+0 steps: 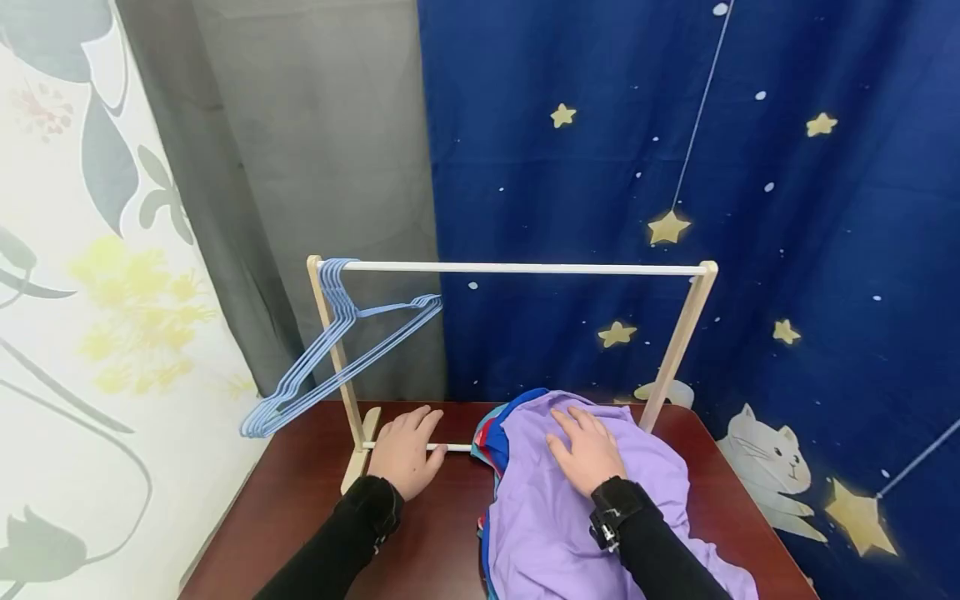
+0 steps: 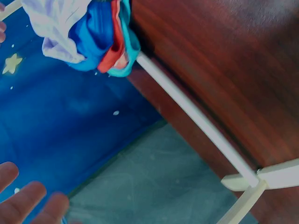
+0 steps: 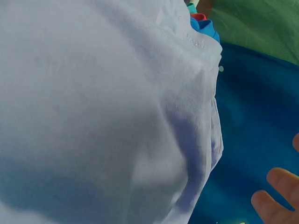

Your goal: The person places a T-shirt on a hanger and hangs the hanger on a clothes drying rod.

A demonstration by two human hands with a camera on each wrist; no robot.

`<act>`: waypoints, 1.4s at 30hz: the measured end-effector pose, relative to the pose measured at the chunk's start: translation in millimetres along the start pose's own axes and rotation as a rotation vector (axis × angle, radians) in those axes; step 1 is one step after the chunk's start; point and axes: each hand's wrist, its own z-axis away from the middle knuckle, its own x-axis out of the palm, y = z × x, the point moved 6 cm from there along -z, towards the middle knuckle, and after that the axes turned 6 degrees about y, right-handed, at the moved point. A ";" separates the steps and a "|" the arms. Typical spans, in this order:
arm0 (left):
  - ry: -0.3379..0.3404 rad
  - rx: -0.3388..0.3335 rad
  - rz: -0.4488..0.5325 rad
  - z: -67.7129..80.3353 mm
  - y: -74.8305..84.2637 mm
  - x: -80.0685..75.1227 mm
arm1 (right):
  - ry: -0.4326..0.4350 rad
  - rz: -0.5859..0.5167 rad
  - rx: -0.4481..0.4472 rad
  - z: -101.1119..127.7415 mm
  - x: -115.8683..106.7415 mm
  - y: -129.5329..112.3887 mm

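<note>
Resting flat, fingers spread and gripping nothing: right hand (image 1: pixel 588 450) on the lilac cloth garment (image 1: pixel 555 517), topmost of a pile of blue, red and teal clothes (image 1: pixel 491 442) lying at the foot of the small wooden clothes rack (image 1: pixel 517 268). Left hand (image 1: pixel 405 450), open, on the rack's lower white crossbar (image 1: pixel 457 447). Blue wire hangers (image 1: pixel 337 350) at the rack's left end. Risk: lifting the lilac garment may drag the clothes beneath off the dark red table (image 1: pixel 300 500); pressure on the crossbar may tip the light rack.

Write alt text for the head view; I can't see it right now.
A person's right hand rests flat on a lilac garment topping a clothes pile on a dark wooden table; the left hand rests at a small wooden rack's bottom bar. Blue hangers hang at its left end.
</note>
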 end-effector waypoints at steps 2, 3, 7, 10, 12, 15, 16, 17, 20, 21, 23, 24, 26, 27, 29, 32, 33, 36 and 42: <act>0.014 0.006 0.010 -5.4 -2.3 -2.1 | -0.020 -0.017 0.008 -0.1 0.6 2.9; 0.012 0.002 0.023 -7.7 -4.0 -3.9 | -0.028 -0.022 0.008 0.0 0.9 4.2; -0.012 -0.026 0.051 -13.7 -14.5 -16.8 | -0.039 -0.030 0.014 -0.8 2.2 7.9; 0.006 -0.031 0.038 -17.6 -26.4 -34.5 | -0.036 -0.028 0.007 -2.9 3.6 10.0; 0.057 -0.024 0.010 -21.1 -37.1 -48.8 | -0.035 -0.029 0.004 -4.6 5.1 11.8; 0.150 0.015 -0.043 -29.4 -51.6 -71.4 | -0.035 -0.028 0.015 -2.4 5.6 17.5; 0.183 0.028 -0.064 -32.2 -56.5 -79.5 | -0.036 -0.029 0.022 -1.8 5.8 19.4; 0.211 0.037 -0.086 -34.9 -62.1 -86.3 | -0.038 -0.028 0.030 -1.4 5.8 21.3; 0.293 0.056 -0.144 -42.8 -80.3 -104.4 | -0.045 -0.025 0.047 -1.5 5.9 25.4; 0.316 0.055 -0.166 -45.2 -86.3 -109.0 | -0.046 -0.025 0.052 -1.9 5.6 26.2; 0.348 0.039 -0.203 -49.1 -97.9 -115.1 | -0.048 -0.026 0.059 -2.6 5.2 27.4; 0.359 0.027 -0.215 -50.3 -103.3 -117.1 | -0.050 -0.026 0.062 -2.7 5.3 27.8; 0.366 -0.012 -0.240 -51.8 -112.0 -119.2 | -0.052 -0.028 0.069 -2.3 5.3 28.5; 0.361 -0.037 -0.245 -52.1 -115.5 -119.5 | -0.053 -0.031 0.073 -1.9 5.2 28.9; 0.349 -0.091 -0.250 -51.7 -122.1 -119.3 | -0.054 -0.033 0.080 -1.3 4.1 29.6; 0.321 -0.154 -0.251 -50.3 -129.7 -117.3 | -0.056 -0.036 0.091 -0.4 3.3 31.0; 0.313 -0.166 -0.250 -49.7 -131.5 -116.6 | -0.058 -0.036 0.093 -0.1 3.4 31.5; 0.302 -0.172 -0.259 -47.7 -135.5 -116.1 | -0.057 -0.033 0.095 0.4 3.5 32.8; 0.291 -0.146 -0.242 -45.3 -136.2 -117.3 | -0.060 -0.041 0.101 1.8 1.2 34.8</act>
